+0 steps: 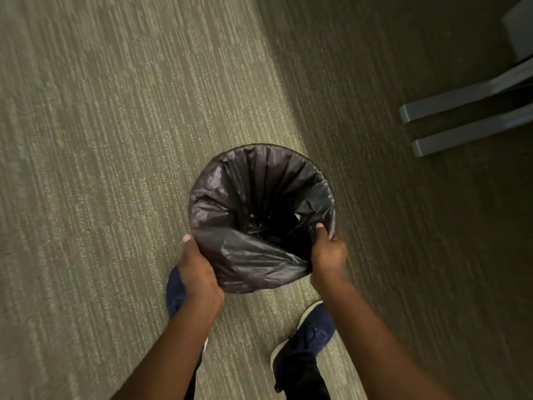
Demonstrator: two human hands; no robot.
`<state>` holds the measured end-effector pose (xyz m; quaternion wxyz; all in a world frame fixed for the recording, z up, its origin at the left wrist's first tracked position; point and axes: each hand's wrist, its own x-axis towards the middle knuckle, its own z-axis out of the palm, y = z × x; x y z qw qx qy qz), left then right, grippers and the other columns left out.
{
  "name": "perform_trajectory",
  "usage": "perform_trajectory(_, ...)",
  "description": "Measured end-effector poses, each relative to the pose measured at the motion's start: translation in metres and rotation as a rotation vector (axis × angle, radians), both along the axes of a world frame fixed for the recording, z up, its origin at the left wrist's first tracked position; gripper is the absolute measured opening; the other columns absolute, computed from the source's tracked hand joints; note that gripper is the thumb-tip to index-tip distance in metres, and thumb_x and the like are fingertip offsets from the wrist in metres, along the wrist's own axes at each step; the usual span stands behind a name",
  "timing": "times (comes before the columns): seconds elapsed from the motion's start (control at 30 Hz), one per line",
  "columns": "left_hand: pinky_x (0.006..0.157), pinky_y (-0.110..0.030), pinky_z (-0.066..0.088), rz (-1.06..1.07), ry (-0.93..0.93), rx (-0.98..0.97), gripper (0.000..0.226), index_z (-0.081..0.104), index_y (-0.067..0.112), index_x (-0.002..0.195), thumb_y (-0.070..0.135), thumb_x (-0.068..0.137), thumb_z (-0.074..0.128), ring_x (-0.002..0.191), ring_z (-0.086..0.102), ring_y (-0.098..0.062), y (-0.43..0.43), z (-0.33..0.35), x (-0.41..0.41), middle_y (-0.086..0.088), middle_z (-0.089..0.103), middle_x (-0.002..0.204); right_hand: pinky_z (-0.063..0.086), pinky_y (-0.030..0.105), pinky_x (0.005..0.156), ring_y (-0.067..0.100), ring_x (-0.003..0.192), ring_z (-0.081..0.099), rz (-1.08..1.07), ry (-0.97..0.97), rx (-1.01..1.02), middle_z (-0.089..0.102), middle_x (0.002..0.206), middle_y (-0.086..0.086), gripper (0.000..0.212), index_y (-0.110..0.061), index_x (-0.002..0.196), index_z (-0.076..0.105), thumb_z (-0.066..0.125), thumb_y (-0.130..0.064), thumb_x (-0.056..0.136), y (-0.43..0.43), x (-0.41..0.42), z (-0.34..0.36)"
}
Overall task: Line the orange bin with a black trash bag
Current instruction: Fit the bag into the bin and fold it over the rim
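Note:
A black trash bag (253, 197) covers a round bin seen from above. The bag is folded over the rim and hangs down the outside, so no orange of the bin shows. My left hand (199, 269) presses against the bag-covered near-left side. My right hand (327, 249) grips the near-right rim, thumb hooked over the bag's edge. The bag's inside is dark and creased, and its bottom is hard to make out.
Striped grey-green carpet (115, 140) lies all around. Two grey metal furniture feet (461, 119) reach in at the upper right. My two dark blue shoes, one (176, 290) under the left hand and the other (311, 333) below the bin, stand on the carpet.

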<state>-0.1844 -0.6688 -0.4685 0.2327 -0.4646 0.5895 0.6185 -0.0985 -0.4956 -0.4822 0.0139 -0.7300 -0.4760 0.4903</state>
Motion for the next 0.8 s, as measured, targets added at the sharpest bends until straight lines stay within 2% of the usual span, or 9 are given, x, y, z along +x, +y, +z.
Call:
perform_trajectory(0.13,0.082,-0.035,0.053,-0.237,0.062,0.130,0.019,0.066,0.022,0.112,0.034,0.099,0.059,0.098,0.071,-0.012,0.015,0.047,0.001,0.005,0.076,0.108,0.054,0.055,0.099,0.039,0.108,0.066,-0.268,0.063,-0.109,0.069,0.117,0.017,0.038,-0.007,0.117,0.063,0.062,-0.039,0.096,-0.006,0.002,0.032)
perform_trajectory(0.23,0.083,-0.033,0.050,-0.332,0.066,0.342,0.027,0.061,0.019,0.124,0.013,0.098,0.058,0.102,0.072,-0.012,0.018,0.082,-0.005,0.002,0.076,0.114,0.056,0.052,0.098,0.036,0.105,0.067,-0.426,0.162,-0.178,0.066,0.119,0.015,0.023,-0.014,0.112,0.055,0.060,-0.033,0.099,-0.002,0.005,0.067)
perform_trajectory(0.33,0.086,-0.035,0.059,-0.369,0.078,0.475,0.029,0.060,0.013,0.124,0.006,0.097,0.054,0.107,0.072,-0.018,0.021,0.110,-0.019,-0.006,0.075,0.119,0.058,0.046,0.088,0.032,0.096,0.067,-0.531,0.239,-0.218,0.067,0.113,0.013,0.021,-0.013,0.113,0.055,0.061,-0.029,0.101,0.011,0.008,0.106)
perform_trajectory(0.4,0.077,-0.031,0.061,-0.397,0.098,0.469,0.022,0.064,0.012,0.112,0.003,0.099,0.050,0.101,0.073,-0.017,0.029,0.128,-0.026,-0.005,0.077,0.110,0.059,0.043,0.080,0.030,0.091,0.067,-0.580,0.294,-0.238,0.068,0.113,0.013,0.022,-0.012,0.117,0.058,0.061,-0.026,0.102,0.019,0.008,0.133)
perform_trajectory(0.47,0.075,-0.031,0.057,-0.441,0.121,0.375,0.019,0.066,0.013,0.104,0.002,0.099,0.051,0.092,0.072,-0.016,0.045,0.150,-0.029,-0.005,0.077,0.101,0.059,0.039,0.073,0.028,0.088,0.069,-0.613,0.349,-0.253,0.071,0.117,0.014,0.028,-0.008,0.124,0.060,0.060,-0.025,0.102,0.025,0.008,0.154)
perform_trajectory(0.6,0.049,-0.022,0.046,-0.481,0.188,0.062,0.018,0.066,0.015,0.092,0.003,0.098,0.055,0.056,0.061,-0.006,0.081,0.184,-0.023,-0.006,0.070,0.084,0.061,0.050,0.084,0.036,0.105,0.070,-0.634,0.380,-0.216,0.068,0.119,0.016,0.030,-0.007,0.126,0.055,0.061,-0.024,0.101,0.025,0.016,0.181)
perform_trajectory(0.67,0.051,-0.028,0.045,-0.383,0.116,0.059,0.017,0.064,0.011,0.095,0.000,0.098,0.052,0.060,0.059,-0.015,0.093,0.192,-0.025,-0.011,0.068,0.085,0.058,0.056,0.092,0.037,0.106,0.068,-0.614,0.332,-0.157,0.066,0.118,0.016,0.025,-0.013,0.118,0.051,0.062,-0.027,0.100,0.020,0.019,0.182)
perform_trajectory(0.73,0.062,-0.033,0.051,-0.293,0.005,0.142,0.021,0.064,0.005,0.108,-0.003,0.098,0.047,0.074,0.066,-0.022,0.100,0.197,-0.025,-0.013,0.070,0.091,0.056,0.059,0.096,0.037,0.104,0.068,-0.596,0.282,-0.089,0.067,0.113,0.013,0.019,-0.018,0.108,0.051,0.062,-0.031,0.099,0.013,0.017,0.183)
perform_trajectory(0.8,0.075,-0.038,0.053,-0.273,-0.027,0.223,0.018,0.064,0.001,0.109,0.003,0.101,0.048,0.083,0.066,-0.024,0.142,0.261,-0.003,-0.013,0.069,0.092,0.055,0.060,0.096,0.038,0.104,0.067,-0.643,0.316,-0.063,0.068,0.110,0.012,0.019,-0.020,0.107,0.050,0.062,-0.032,0.099,0.043,0.042,0.219)
